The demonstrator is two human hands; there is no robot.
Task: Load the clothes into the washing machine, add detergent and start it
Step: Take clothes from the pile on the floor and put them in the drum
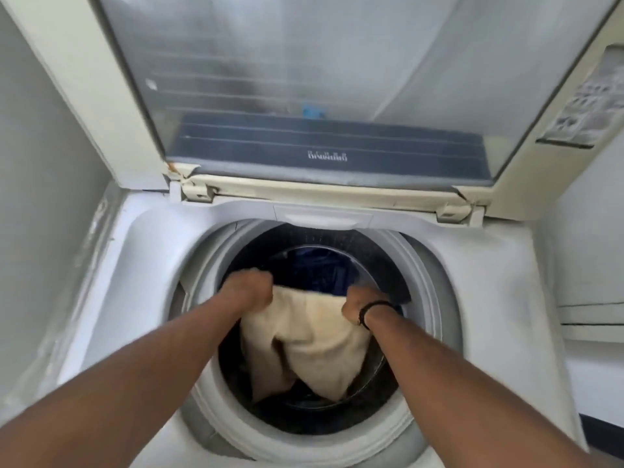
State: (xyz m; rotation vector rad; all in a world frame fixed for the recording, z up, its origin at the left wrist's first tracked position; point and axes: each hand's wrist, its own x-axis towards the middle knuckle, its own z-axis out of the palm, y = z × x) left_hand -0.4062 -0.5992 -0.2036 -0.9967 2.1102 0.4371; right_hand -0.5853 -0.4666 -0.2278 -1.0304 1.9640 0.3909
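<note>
Plain grey walls box in a top-loading washing machine [111, 282], its lid [304, 79] propped up beyond both hands. Below them the drum [418, 298] gapes with something dark blue at the bottom. Cream cloth [314, 342] hangs between left hand [248, 288] and right hand [363, 303], each bunching a top corner. Looks soft, light and floppy, so I'd say corner grips are fine.

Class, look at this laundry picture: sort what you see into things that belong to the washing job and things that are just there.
Part of the job:
cream cloth, held at its top edge by left hand and right hand
washing machine drum
dark clothes in the drum
raised lid

Just there:
black wristband
label sticker
</note>
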